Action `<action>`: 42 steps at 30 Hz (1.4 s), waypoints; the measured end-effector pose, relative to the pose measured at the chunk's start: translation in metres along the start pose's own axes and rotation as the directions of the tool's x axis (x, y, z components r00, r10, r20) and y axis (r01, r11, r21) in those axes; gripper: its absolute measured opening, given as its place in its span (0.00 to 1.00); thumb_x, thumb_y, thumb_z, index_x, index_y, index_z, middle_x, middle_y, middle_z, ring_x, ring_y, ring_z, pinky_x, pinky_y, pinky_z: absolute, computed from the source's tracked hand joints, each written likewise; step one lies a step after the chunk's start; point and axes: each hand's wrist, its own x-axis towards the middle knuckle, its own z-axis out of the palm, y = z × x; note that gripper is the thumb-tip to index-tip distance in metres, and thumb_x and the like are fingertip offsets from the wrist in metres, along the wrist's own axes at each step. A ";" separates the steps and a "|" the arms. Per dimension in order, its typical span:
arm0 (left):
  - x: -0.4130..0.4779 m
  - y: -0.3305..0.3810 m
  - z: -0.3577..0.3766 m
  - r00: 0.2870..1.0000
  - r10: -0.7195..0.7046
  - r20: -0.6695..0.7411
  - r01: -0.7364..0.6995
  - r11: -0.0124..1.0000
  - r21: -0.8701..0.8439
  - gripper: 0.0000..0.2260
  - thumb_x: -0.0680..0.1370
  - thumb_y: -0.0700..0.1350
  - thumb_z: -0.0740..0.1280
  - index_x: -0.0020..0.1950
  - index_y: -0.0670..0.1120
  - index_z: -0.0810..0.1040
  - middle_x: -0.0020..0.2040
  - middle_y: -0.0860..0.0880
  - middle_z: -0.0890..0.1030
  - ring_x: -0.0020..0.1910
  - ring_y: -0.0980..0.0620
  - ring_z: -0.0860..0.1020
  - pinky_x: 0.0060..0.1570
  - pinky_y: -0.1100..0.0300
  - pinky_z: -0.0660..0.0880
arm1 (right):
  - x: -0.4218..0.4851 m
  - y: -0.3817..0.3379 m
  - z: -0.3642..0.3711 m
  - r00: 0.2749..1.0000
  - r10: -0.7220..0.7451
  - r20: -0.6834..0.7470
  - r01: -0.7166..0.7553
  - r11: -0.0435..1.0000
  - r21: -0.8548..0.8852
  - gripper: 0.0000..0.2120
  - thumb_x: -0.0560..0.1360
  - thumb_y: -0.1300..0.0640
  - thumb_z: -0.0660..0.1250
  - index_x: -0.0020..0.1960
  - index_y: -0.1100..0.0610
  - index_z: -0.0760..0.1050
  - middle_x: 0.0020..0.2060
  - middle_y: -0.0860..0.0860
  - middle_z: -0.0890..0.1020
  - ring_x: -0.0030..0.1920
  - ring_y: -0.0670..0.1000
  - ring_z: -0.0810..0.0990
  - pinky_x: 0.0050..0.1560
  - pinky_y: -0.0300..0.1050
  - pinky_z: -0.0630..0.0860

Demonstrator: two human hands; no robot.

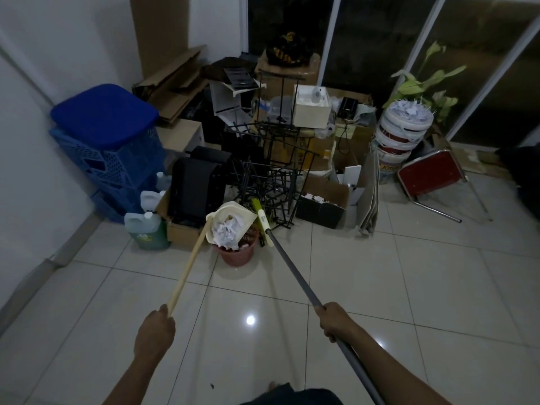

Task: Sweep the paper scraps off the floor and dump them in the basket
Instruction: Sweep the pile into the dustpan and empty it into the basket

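Note:
A cream dustpan point(237, 215) is tipped over the small reddish basket point(237, 254) on the floor, and crumpled white paper scraps point(225, 232) spill from the pan into the basket. My left hand point(155, 331) grips the end of the dustpan's long cream handle point(190, 263). My right hand point(336, 320) grips the grey broom handle point(295, 273). The broom's yellow-green head point(262, 217) stands just right of the basket.
Behind the basket lies a pile of black wire racks point(263, 171), cardboard boxes and black trays. Blue crates point(111, 147) stand at the left wall with detergent jugs point(146, 229) beside them. A red chair point(432, 176) and stacked paint buckets point(400, 135) are at right.

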 end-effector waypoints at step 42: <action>-0.017 0.006 0.010 1.000 -0.021 -0.002 0.021 0.997 0.069 0.19 0.77 0.41 0.63 0.68 0.41 0.69 0.41 0.47 0.69 0.28 0.50 0.71 0.26 0.57 0.70 | 0.023 0.008 -0.021 0.999 -0.012 0.030 0.011 0.999 0.036 0.14 0.81 0.52 0.56 0.48 0.63 0.70 0.32 0.55 0.73 0.25 0.49 0.70 0.23 0.40 0.68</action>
